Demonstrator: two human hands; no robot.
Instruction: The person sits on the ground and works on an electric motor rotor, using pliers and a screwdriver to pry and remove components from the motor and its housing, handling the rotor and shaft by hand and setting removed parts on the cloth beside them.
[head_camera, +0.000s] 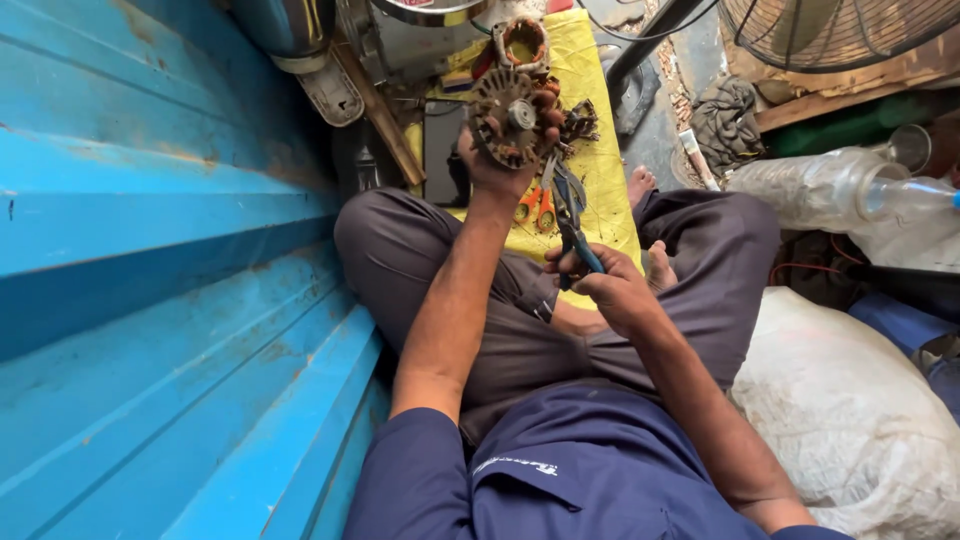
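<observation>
**Stator half stripped**

Left hand (492, 160) gripping stator (512, 118), raised over yellow cloth (600, 170). Right hand (610, 285) closed round blue-handled pliers (570, 215), jaws up near the rim. Copper windings (575, 122) seemingly part pulled loose at the right edge; most apparently still wound in.

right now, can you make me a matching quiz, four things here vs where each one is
Things:
1. stator
2. pliers
3. fan
4. white sack

Places:
A. top right corner
B. in the right hand
C. lower right, beside the leg
D. held up in the left hand

Pairs: 1-D, 2-B, 3-A, 4-C
</observation>
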